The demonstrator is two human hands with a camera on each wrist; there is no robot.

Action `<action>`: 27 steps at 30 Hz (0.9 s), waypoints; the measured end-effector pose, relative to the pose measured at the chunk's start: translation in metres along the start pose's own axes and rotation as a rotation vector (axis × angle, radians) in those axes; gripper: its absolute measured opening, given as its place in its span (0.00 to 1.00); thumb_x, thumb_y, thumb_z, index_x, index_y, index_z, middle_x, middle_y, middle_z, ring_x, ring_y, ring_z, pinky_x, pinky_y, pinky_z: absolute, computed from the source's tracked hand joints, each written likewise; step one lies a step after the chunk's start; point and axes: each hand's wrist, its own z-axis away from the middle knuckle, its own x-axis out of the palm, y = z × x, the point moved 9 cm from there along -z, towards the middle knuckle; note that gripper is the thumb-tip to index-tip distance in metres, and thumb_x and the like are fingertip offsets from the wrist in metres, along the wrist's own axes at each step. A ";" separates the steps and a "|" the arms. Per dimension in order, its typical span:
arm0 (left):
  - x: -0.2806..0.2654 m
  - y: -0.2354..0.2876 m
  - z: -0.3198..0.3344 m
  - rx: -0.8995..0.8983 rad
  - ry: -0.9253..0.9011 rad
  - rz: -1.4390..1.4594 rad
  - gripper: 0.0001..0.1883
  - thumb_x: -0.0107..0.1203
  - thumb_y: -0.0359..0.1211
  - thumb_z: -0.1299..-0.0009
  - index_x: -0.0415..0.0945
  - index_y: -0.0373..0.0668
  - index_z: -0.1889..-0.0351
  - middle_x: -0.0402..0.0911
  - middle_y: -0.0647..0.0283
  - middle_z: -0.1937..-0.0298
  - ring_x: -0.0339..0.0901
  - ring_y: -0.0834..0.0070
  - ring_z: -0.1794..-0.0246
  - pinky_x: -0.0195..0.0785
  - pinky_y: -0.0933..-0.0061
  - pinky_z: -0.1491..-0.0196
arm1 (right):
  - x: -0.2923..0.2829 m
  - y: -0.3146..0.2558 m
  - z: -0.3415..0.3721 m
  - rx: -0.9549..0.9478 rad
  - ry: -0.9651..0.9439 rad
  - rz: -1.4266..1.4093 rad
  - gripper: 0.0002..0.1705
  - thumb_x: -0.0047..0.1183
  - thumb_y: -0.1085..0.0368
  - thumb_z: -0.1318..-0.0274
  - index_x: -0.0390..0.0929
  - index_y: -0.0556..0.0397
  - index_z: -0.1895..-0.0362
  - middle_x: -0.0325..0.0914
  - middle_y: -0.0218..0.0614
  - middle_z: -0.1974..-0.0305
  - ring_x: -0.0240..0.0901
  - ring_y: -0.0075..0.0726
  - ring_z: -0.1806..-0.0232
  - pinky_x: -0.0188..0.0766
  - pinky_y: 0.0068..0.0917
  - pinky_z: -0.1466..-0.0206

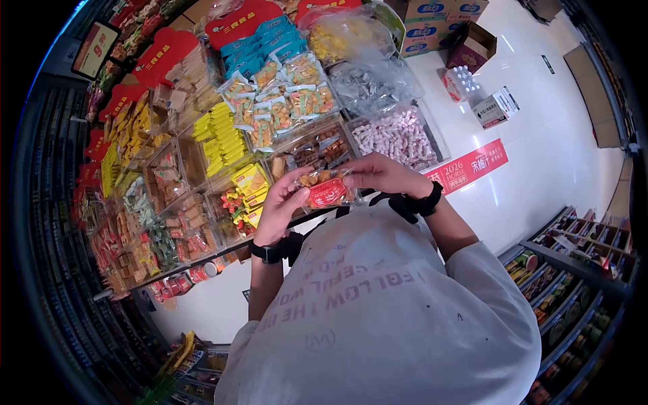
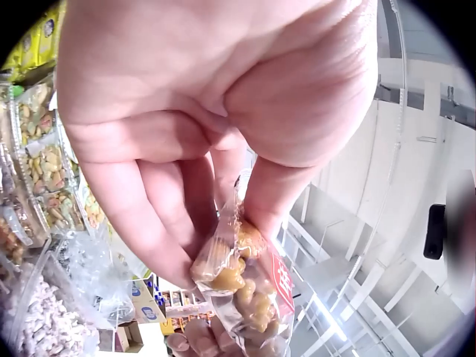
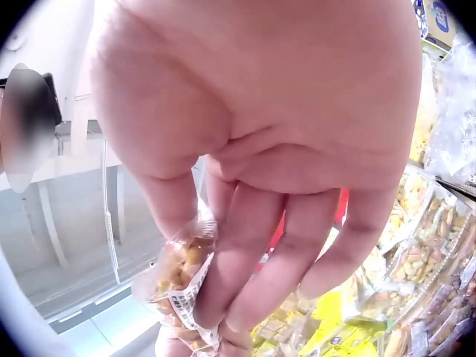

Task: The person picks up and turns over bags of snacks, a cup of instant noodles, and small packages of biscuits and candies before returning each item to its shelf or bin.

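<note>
Both hands hold a small clear snack packet (image 1: 329, 194) with a red label, in front of the shirt and at the near edge of the display bins. Golden-brown pieces show through its plastic. My left hand (image 1: 282, 206) pinches one end between thumb and fingers; in the left wrist view this hand (image 2: 216, 97) has the packet (image 2: 256, 301) below its fingertips. At the other end, my right hand (image 1: 386, 174) grips with thumb and fingers. White printing on the packet's back (image 3: 184, 297) shows beside the fingers in the right wrist view.
Just beyond the hands is a bin of brown packaged snacks (image 1: 317, 150). Around it lie yellow packets (image 1: 221, 138), clear snack bags (image 1: 293, 91) and pink-white wrapped sweets (image 1: 398, 138). Cartons (image 1: 432, 23) stand at the back; shelves (image 1: 574, 283) are at the right.
</note>
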 end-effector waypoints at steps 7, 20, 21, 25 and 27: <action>-0.029 -0.068 0.013 -0.198 0.305 0.072 0.21 0.52 0.34 0.26 0.67 0.39 0.37 0.77 0.62 0.48 0.78 0.79 0.54 0.73 0.79 0.52 | -0.002 0.023 -0.016 -0.010 0.000 0.206 0.20 0.51 0.53 0.35 0.77 0.61 0.59 0.74 0.42 0.74 0.66 0.33 0.72 0.66 0.31 0.65; -0.108 -0.136 0.136 -0.221 0.744 0.254 0.16 0.46 0.37 0.25 0.73 0.43 0.44 0.82 0.63 0.50 0.79 0.77 0.53 0.69 0.78 0.52 | -0.037 0.238 -0.028 0.512 -0.083 0.322 0.18 0.52 0.54 0.41 0.79 0.57 0.57 0.80 0.48 0.67 0.77 0.51 0.64 0.73 0.38 0.61; -0.109 -0.139 0.145 -0.229 0.791 0.260 0.16 0.47 0.38 0.26 0.73 0.43 0.44 0.82 0.63 0.50 0.79 0.76 0.53 0.69 0.77 0.52 | -0.034 0.246 -0.028 0.575 -0.109 0.310 0.15 0.51 0.57 0.42 0.81 0.53 0.58 0.81 0.46 0.63 0.77 0.55 0.63 0.73 0.40 0.62; -0.110 -0.152 0.165 -0.244 0.847 0.287 0.17 0.47 0.39 0.26 0.73 0.42 0.43 0.81 0.63 0.49 0.79 0.75 0.52 0.69 0.76 0.53 | -0.027 0.233 -0.030 0.387 -0.079 0.708 0.13 0.53 0.61 0.46 0.80 0.49 0.57 0.81 0.43 0.62 0.78 0.52 0.61 0.74 0.40 0.61; -0.109 -0.159 0.170 -0.275 0.835 0.277 0.17 0.46 0.39 0.25 0.73 0.42 0.43 0.82 0.63 0.49 0.79 0.76 0.53 0.69 0.76 0.52 | -0.023 0.220 -0.031 0.346 0.028 1.032 0.16 0.55 0.63 0.51 0.78 0.47 0.55 0.78 0.42 0.58 0.77 0.51 0.58 0.75 0.43 0.59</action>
